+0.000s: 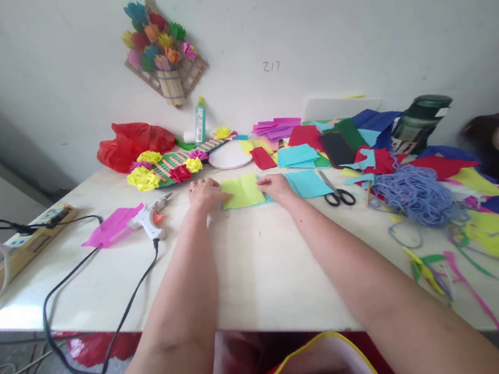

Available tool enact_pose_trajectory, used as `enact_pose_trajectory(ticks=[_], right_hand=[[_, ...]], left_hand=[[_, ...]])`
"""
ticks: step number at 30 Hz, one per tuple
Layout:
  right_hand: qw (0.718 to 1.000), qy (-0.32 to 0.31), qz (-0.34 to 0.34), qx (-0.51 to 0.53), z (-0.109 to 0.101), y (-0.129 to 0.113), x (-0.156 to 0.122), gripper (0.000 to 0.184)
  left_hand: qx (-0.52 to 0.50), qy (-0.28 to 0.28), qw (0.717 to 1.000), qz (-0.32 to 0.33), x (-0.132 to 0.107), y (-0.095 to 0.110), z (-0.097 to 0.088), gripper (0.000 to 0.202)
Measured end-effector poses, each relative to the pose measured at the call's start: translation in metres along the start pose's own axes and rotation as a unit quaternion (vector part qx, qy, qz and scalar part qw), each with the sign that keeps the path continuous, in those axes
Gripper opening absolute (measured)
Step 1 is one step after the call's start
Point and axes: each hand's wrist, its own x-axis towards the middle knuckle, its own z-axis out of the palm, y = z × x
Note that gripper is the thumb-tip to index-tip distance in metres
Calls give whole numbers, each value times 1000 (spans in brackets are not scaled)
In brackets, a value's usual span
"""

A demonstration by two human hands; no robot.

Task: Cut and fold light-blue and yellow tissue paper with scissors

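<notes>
A yellow-green sheet of crepe paper [243, 191] lies on top of a light blue strip of crepe paper [310, 184] on the table. My left hand [205, 195] rests flat at the yellow-green sheet's left edge, its fingers stretched out and its thumb on the paper. At the right edge, my right hand [275, 187] is closed in a pinch on the same sheet. Black-handled scissors [338, 194] lie against the blue strip's right end. A faint fold line runs down the yellow-green sheet.
On the left are a white glue gun [148, 220], magenta paper [115, 226] and a power strip [24, 245]. A guitar-shaped craft with paper flowers [169, 167] lies behind. Blue yarn [416, 194], paper scraps and a dark bottle [421, 123] crowd the right.
</notes>
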Motion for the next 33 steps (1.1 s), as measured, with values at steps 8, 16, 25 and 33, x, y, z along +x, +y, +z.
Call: enact_pose_trajectory(ticks=[8, 16, 25, 33], right_hand=[[1000, -6, -4, -26, -4, -7, -4, 16], [999, -4, -17, -27, -4, -7, -5, 14], [1000, -3, -17, -27, -3, -5, -3, 13], [999, -9, -27, -42, -4, -8, -4, 15]], left_hand=[[9, -37, 999, -4, 5, -5, -1, 57], [5, -51, 999, -2, 2, -4, -7, 50], [5, 11, 999, 51, -2, 4, -10, 43], [24, -1, 955, 294, -23, 54, 26, 50]])
